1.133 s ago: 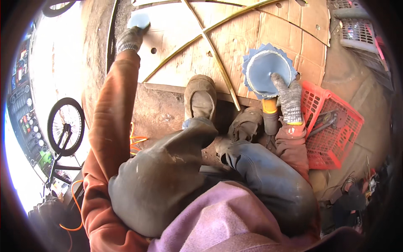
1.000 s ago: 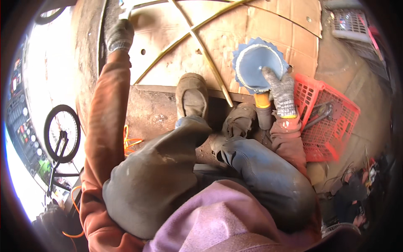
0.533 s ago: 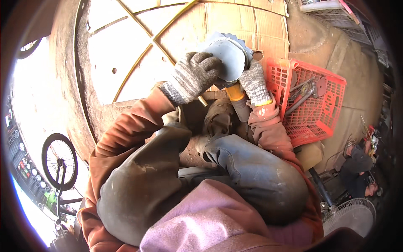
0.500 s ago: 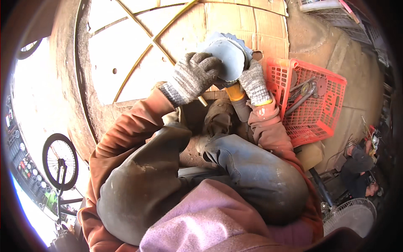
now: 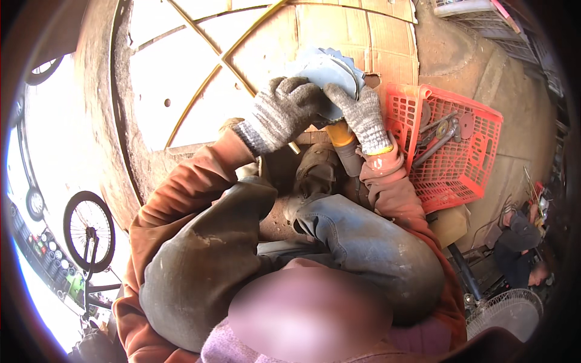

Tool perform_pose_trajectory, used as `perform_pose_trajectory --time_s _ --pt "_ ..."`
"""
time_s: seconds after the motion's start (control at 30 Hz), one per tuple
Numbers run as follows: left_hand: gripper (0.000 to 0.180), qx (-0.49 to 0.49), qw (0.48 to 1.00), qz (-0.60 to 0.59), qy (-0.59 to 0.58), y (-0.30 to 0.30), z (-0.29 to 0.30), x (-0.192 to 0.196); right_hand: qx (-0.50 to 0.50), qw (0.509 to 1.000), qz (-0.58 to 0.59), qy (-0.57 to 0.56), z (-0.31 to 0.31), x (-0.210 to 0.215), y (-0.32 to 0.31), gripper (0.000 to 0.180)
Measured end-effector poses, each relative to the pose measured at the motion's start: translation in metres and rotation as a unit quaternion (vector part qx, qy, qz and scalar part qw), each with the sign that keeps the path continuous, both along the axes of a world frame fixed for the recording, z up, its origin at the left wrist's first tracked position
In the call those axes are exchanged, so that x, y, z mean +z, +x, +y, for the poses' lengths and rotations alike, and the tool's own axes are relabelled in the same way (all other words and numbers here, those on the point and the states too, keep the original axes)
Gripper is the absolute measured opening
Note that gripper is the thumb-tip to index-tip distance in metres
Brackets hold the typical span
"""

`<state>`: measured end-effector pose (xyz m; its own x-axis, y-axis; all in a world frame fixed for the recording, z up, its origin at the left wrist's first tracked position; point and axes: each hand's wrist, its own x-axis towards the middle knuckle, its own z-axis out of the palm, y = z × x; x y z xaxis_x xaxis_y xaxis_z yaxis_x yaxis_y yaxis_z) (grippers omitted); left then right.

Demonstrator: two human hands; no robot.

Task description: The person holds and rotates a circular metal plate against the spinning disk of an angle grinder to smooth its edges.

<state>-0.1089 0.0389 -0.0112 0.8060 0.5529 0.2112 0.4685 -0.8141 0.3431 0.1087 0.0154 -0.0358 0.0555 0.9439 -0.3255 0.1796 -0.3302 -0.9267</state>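
Note:
My left hand (image 5: 290, 106), in a grey knitted glove, is closed on the lower left edge of a pale blue-grey round disc (image 5: 330, 72) with a jagged far rim. At the right edge of that disc, my right hand (image 5: 360, 115), gloved alike, pinches it with the thumb lying across its near face. Two or more layers show along the rim. Just below the disc is a yellow and grey cylindrical tool body (image 5: 343, 142), partly covered by my right hand and sleeve. Whether the disc is fixed to it is hidden.
A red plastic basket (image 5: 460, 175) with metal tools and small discs stands at my right. Crossed yellowish strips (image 5: 223, 60) lie on flattened cardboard (image 5: 339, 30) ahead. A bicycle wheel (image 5: 89, 232) is at left; at far right is another person (image 5: 517, 248) near a fan (image 5: 508, 314).
My right hand has shifted left, bringing its thumb over the disc's near face. The disc has tilted, showing less of its face. At far left, a car has come into view.

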Motion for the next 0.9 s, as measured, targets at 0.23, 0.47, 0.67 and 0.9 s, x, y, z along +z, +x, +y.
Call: perform_pose_trajectory --time_s 0.23,0.47,0.67,0.9 --pt "0.078 0.363 0.843 -0.212 -0.337 0.01 0.011 -0.017 -0.016 0.997 -0.066 -0.043 0.008 -0.004 0.0 0.047" --pt "0.041 0.264 0.589 -0.294 -0.705 0.017 0.018 -0.029 -0.069 0.997 0.022 0.014 0.005 -0.014 -0.011 0.043" --pt "0.042 0.292 0.517 -0.358 -0.721 0.021 0.007 -0.031 0.047 0.978 -0.189 -0.068 0.011 -0.007 0.002 0.059" --pt "0.046 0.273 0.619 -0.242 -0.695 0.017 0.037 -0.029 -0.043 0.99 -0.125 0.042 -0.013 -0.005 -0.008 0.065"
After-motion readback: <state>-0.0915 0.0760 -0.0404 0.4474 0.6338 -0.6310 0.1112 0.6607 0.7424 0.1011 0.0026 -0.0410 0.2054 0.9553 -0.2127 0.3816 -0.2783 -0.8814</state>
